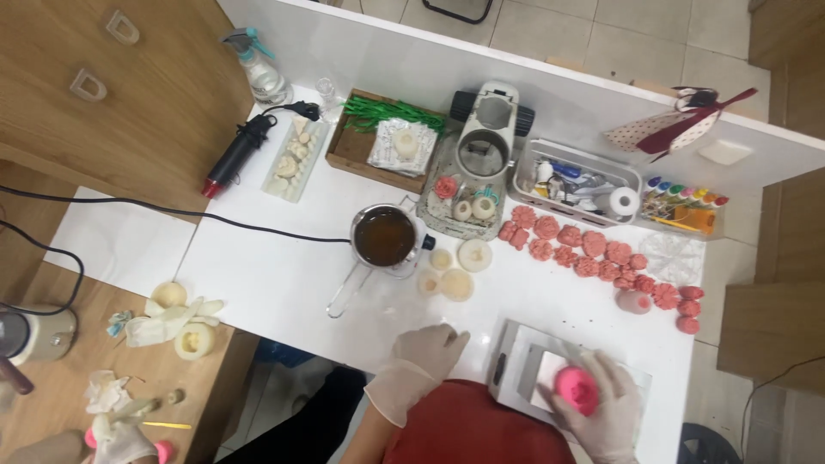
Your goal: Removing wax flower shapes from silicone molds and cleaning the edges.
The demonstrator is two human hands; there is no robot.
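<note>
Gloved right hand [608,406] cups the soft, light-looking pink silicone flower mould [576,388] by its rim over the grey scale [516,365]; gloved left hand [427,349] rests loosely curled, empty, on the white table [284,275].

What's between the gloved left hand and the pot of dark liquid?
In the head view, a stretch of bare white table separates the left hand from the pot; two cream round pieces lie just to the side.

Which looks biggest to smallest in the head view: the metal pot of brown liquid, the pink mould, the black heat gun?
1. Black heat gun, longest.
2. Metal pot.
3. Pink mould, under the right hand; partly covered and nearer the camera, so unsure.
</note>
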